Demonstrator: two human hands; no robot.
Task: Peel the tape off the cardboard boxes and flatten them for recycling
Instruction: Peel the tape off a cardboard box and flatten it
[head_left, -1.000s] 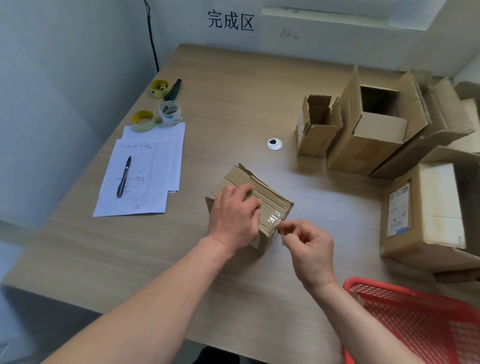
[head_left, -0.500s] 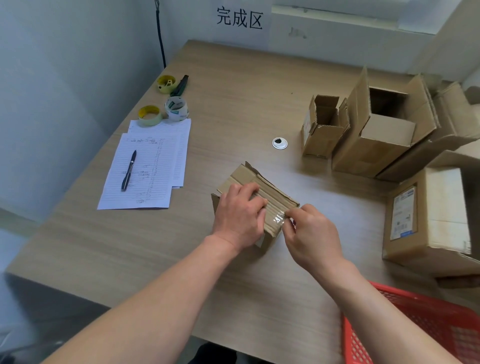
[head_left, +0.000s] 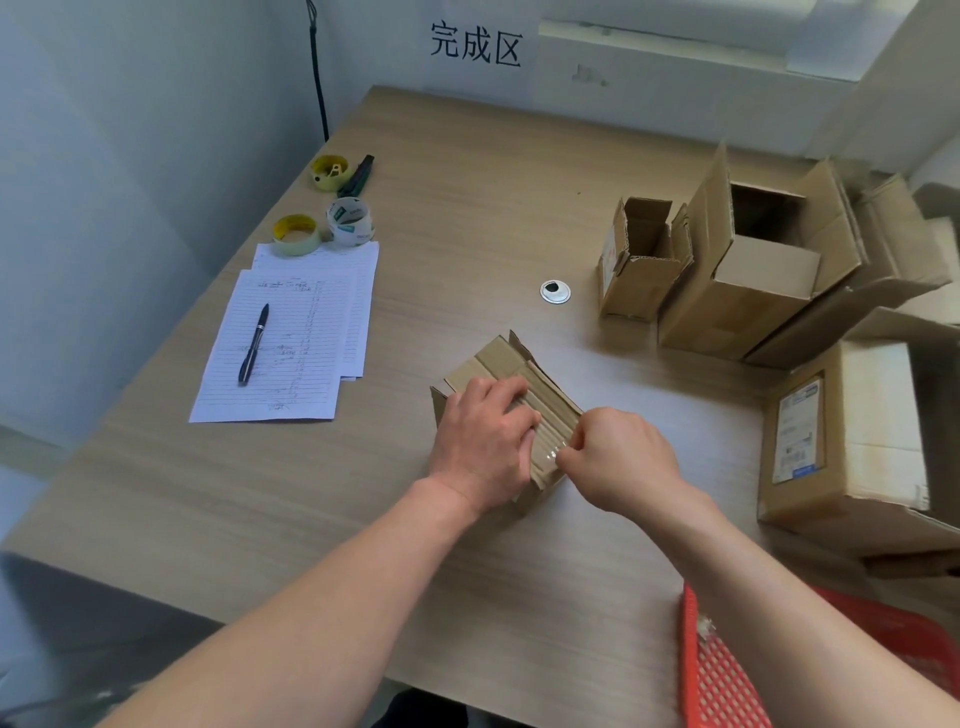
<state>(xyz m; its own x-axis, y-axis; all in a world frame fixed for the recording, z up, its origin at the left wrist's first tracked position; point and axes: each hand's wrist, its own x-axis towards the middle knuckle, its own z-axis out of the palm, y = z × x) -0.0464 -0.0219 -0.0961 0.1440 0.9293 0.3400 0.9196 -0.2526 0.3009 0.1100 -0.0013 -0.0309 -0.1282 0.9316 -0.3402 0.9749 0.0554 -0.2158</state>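
Two bare hands work on a small brown cardboard box (head_left: 511, 364) lying just below the centre of the frame on the wooden table (head_left: 467, 218). The box is plain corrugated card, its top ridged, with short flaps sticking up at its far end and a strip of clear tape (head_left: 551, 455) glinting at its near right edge. The left hand (head_left: 483, 441) lies on top of the box, its fingers bent over the ridged surface and pressing it down. The right hand (head_left: 621, 460) sits at the box's right edge, fingers curled, pinching the tape. At the right of the frame stand several other cardboard boxes (head_left: 748, 270), some with open flaps.
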